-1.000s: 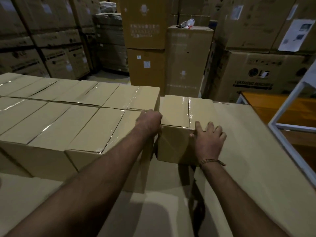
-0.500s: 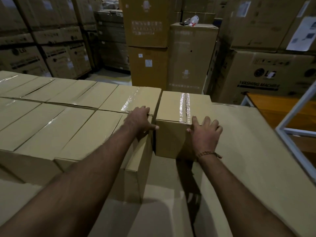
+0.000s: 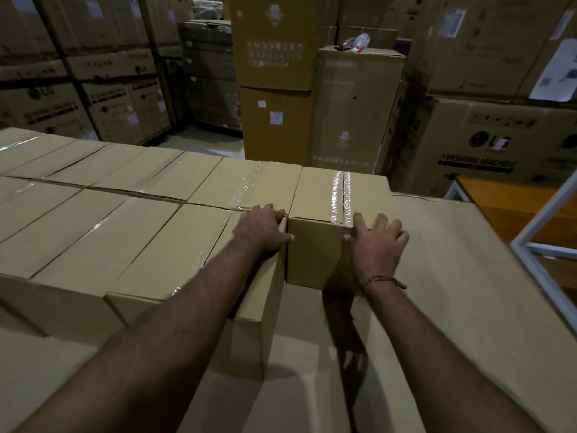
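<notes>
Cardboard is filling the view: a tight block of cartons [image 3: 125,232] is spreading out to the left of the hands, all standing on a flat cardboard sheet [image 3: 452,276] that is running on to the right and towards the person. A white frame [image 3: 530,242] is standing further off to the right.

One box [image 3: 318,251] is sitting at the right end of that block, straight ahead and between the two arms. Its long axis is running away from the person, as the shiny tape [image 3: 342,195] along its top is showing. Its left side is lying against the far-row carton, and a thin dark slit is showing between it and the near-row carton.

The right hand [image 3: 376,245] is the one on the box: it is lying flat on the near face, fingers spread and reaching over the top edge beside the tape. The left hand [image 3: 260,229] is resting on the corner of the neighbouring carton, fingertips at the seam, thumb touching the box's near left edge. Both hands are pressing, neither gripping.

The coming move is probably turning on that slit: a push leftward and away should be seating the box flush, with the right hand driving and the left hand steadying.
</notes>
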`<action>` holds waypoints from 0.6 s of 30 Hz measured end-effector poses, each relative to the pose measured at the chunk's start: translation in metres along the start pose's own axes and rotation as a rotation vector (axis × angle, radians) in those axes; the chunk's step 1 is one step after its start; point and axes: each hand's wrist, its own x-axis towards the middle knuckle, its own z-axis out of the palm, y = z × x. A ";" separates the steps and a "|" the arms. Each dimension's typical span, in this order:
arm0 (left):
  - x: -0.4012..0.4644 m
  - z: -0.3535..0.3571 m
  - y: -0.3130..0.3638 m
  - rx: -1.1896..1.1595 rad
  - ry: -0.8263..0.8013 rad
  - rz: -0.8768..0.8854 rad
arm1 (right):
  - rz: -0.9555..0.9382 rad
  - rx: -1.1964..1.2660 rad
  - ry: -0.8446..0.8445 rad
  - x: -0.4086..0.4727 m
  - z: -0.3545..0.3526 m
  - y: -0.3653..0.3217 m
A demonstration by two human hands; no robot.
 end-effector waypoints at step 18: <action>-0.002 -0.002 0.002 0.011 -0.005 0.019 | 0.012 0.016 -0.052 0.008 -0.004 -0.008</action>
